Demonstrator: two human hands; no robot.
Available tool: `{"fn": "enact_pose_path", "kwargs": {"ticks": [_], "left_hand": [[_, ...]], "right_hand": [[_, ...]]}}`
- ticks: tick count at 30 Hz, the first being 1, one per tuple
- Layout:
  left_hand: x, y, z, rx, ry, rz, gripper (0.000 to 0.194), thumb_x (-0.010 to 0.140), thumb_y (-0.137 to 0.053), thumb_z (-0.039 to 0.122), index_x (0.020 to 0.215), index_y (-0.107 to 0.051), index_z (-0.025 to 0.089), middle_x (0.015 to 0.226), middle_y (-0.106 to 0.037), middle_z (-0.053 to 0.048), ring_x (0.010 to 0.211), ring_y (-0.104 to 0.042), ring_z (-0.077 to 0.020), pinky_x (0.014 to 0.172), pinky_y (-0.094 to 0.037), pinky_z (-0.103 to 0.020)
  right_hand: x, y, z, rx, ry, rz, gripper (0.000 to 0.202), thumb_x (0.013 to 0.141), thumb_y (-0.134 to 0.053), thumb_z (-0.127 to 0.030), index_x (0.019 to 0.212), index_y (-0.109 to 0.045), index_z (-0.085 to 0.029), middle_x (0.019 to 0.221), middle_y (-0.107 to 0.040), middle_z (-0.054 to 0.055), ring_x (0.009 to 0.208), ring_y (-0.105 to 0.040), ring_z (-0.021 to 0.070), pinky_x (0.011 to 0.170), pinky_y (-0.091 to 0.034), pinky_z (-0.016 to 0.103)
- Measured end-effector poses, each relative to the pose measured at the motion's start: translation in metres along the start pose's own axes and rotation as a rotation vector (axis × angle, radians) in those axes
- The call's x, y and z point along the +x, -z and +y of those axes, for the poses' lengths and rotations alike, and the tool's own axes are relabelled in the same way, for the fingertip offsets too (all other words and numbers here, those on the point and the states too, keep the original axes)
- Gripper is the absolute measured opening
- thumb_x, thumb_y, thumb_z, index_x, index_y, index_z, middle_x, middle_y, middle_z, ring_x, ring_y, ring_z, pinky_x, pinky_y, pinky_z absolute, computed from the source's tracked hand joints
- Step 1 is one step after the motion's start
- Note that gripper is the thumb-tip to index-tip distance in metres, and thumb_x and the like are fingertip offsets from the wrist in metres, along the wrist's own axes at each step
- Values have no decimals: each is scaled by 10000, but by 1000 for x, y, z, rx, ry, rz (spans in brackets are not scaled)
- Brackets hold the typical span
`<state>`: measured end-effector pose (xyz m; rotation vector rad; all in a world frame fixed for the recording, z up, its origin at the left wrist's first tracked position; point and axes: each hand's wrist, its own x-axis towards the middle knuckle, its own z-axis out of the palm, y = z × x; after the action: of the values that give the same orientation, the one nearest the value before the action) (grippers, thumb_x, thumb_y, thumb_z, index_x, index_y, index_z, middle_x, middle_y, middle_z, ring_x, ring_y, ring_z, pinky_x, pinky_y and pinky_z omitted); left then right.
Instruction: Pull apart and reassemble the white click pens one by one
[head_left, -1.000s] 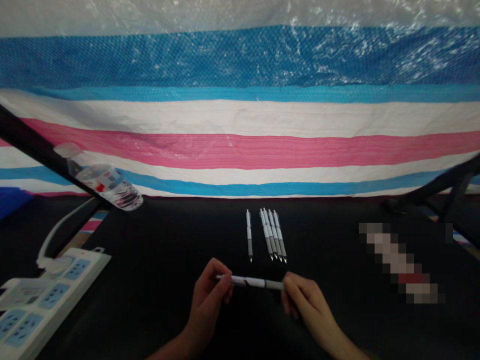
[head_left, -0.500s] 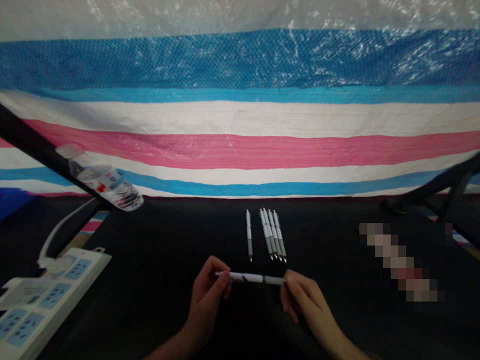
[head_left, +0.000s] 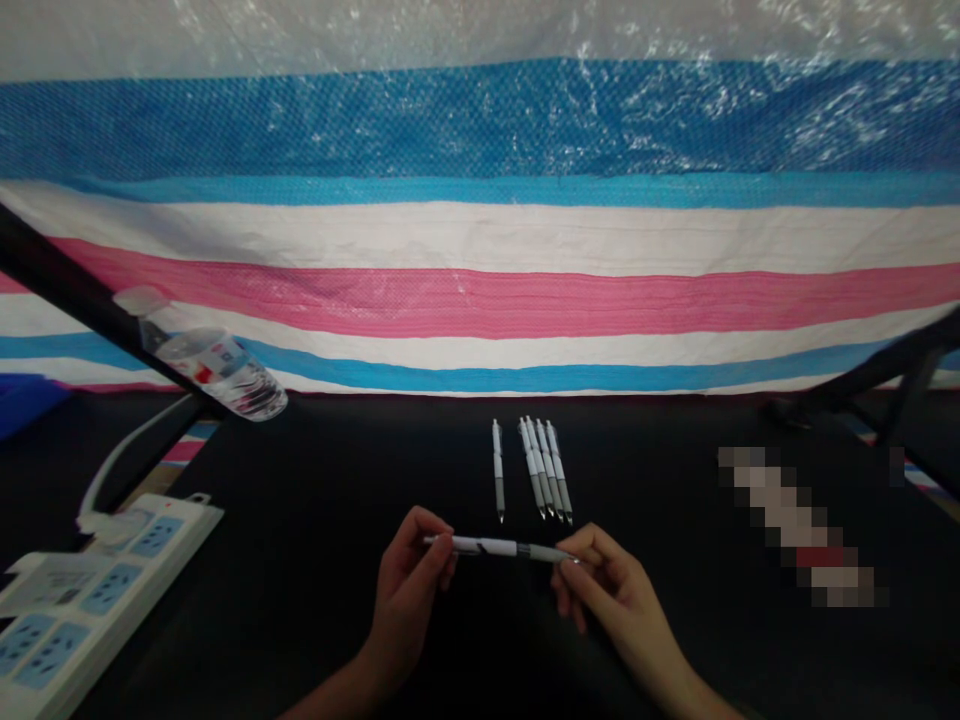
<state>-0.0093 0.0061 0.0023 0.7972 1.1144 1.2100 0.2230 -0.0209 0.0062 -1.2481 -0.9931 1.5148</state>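
Pinching a white-and-gray pen (head_left: 496, 547) near its two ends, the person's two hands hold it crosswise over the near middle of the black desk (head_left: 322, 520). The left hand (head_left: 412, 575) has its grip closed around the push-button end, thumb and forefinger pressed together, with a bit of the button poking out beyond them. At the other end, the right hand (head_left: 615, 580) has a narrow grip on the gray, tapered part, its thumb and forefinger meeting by the metal tip. The pen slopes slightly down toward the right hand. Just beyond it, more pens of the same look lie on the desk: a single pen (head_left: 498, 470) on its own, and to its right a group of four pens (head_left: 546, 470) side by side (all five with their tips toward the person). Well off to the left sits a white power strip (head_left: 112, 600) with blue socket faces and a white cable (head_left: 127, 450) plugged in. Farther back, a clear bottle (head_left: 225, 372) appears near a dark bar (head_left: 82, 305). To the right, a pixelated patch (head_left: 795, 525) hides whatever is there. Behind everything hangs a striped sheet (head_left: 480, 300) in blue, white and pink.
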Motion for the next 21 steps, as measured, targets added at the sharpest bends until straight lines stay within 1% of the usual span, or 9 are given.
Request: {"fn": "enact_pose_path", "kwargs": {"ticks": [2,4,8,11,14,21], "left_hand": [[3,0,3,-32,-11,31,354,799,-817,484,762,-638,181,595,-516,47,556,-418,-106,514,-346,-215],[5,0,7,-59,-16,64,362,771,-838,483,745,-638,181,584,-506,51,549,-416,-102,508,-343,-211],[8,0,12,-90,-15,120,363,723,-870,464,732,-644,181,596,-520,50,558,-441,-102,511,-361,-208],[8,0,13,-104,-22,140,350,718,-879,439,725,-645,178,602,-516,54,559,-446,-97,519,-373,-207],[8,0,13,-115,-24,139,345,722,-879,431,726,-644,177,596,-515,57,545,-433,-89,512,-362,-204],[9,0,12,-119,-23,139,351,714,-883,431,727,-641,177,596,-509,58,548,-441,-92,517,-378,-203]], "right_hand": [[-1,2,0,71,21,31,398,822,-810,-544,855,-653,-180,690,-700,24,511,-618,133,437,-454,207],[-2,4,1,129,63,86,351,832,-814,-496,840,-661,-180,677,-704,27,513,-625,142,444,-461,215],[-4,9,3,219,127,212,298,805,-844,-432,811,-677,-185,601,-677,1,465,-576,122,430,-418,198],[-5,11,4,266,141,266,276,793,-849,-407,793,-679,-189,555,-649,-18,437,-542,101,422,-390,177],[-5,11,5,287,147,286,262,781,-855,-391,791,-685,-193,569,-659,-16,438,-543,98,420,-392,171],[-5,10,4,258,167,262,278,796,-852,-414,807,-685,-191,569,-659,-12,443,-558,110,416,-402,181]]}}
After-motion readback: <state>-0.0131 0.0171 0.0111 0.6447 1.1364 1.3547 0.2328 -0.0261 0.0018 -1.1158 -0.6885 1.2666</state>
